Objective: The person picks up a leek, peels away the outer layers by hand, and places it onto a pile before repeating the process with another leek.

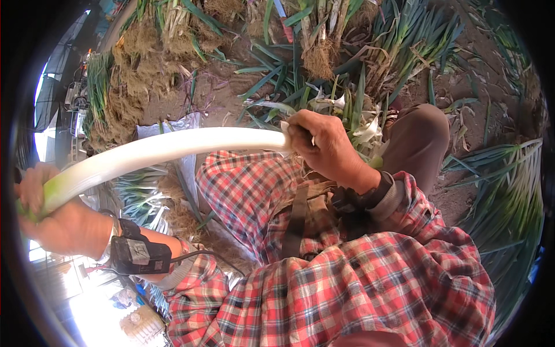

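Head camera: blur and the dark fisheye rim obscure the left hand (60,228), where the green end of a long, smooth white leek stalk (167,144) is cut off from sight. Fingers of the right hand (332,144) partly hide the opposite end. The stalk arches between both, the left grip wrapped round its pale-green part, the right grip pinching its tip. Brown bare soil (219,98) shows beyond, edged by brown-rooted leek bundles (139,63); green-leaved leeks (509,191) fan out at far right.
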The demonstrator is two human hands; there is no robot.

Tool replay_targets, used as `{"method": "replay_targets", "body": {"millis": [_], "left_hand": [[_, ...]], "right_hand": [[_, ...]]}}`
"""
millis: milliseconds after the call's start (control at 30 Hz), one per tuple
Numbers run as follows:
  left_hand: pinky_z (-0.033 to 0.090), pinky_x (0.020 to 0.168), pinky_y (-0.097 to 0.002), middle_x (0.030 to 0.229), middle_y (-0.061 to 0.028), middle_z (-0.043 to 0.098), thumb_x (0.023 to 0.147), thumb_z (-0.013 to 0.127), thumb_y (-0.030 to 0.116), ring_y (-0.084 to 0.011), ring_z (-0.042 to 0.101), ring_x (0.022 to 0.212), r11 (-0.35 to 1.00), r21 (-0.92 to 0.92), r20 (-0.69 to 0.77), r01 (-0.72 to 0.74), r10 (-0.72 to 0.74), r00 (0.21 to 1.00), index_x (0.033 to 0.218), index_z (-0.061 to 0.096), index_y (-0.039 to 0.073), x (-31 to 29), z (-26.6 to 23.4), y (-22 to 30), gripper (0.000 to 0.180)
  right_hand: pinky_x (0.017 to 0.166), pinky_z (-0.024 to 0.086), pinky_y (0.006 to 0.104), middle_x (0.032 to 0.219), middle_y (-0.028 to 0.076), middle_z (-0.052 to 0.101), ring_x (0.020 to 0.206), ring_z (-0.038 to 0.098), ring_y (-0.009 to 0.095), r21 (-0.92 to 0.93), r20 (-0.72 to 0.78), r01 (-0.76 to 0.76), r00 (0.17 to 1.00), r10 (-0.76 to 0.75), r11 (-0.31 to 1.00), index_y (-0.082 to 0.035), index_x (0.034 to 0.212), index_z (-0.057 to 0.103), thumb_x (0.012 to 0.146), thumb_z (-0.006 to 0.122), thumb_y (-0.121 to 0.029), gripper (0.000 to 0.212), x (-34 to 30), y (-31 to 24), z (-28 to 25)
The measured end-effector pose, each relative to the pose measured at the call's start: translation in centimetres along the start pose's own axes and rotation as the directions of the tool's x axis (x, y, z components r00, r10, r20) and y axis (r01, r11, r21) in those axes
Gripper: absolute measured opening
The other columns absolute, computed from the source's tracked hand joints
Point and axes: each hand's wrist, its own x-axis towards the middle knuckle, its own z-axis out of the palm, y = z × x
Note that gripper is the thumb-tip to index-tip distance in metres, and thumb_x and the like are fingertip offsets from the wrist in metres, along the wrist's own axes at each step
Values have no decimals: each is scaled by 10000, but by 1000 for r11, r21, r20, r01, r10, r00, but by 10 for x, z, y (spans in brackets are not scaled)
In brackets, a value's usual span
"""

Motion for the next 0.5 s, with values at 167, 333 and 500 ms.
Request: {"method": "replay_targets", "body": {"millis": [167, 333, 500], "left_hand": [[369, 662, -319, 701, -18, 399, 790, 548, 37, -142, 434, 659, 990, 109, 206, -91, 67, 976, 906, 475, 26, 36, -41, 2, 137], [429, 687, -295, 718, -43, 459, 906, 589, 214, -177, 483, 693, 984, 175, -210, 24, 13, 978, 1055, 514, -24, 3, 21, -69, 291], [375, 580, -241, 638, 6, 438, 924, 605, 247, -84, 431, 567, 921, -224, -275, 318, -373, 886, 802, 447, 63, -29, -28, -72, 271]], "right_hand": [[588, 440, 352, 772, 150, 527, 659, 515, 324, 369, 134, -256, 966, 221, 893, 16, 929, 555, 791, 630, 24, 158, -2, -7, 0], [585, 445, 360, 803, 154, 547, 689, 561, 346, -48, -191, 107, 975, -114, 993, 14, 934, 555, 860, 621, -16, 103, 2, -3, 1], [595, 469, 368, 864, 165, 588, 693, 601, 323, -107, -174, 32, 983, -50, 994, 8, 989, 565, 887, 593, -10, 107, -1, 7, 3]]}}
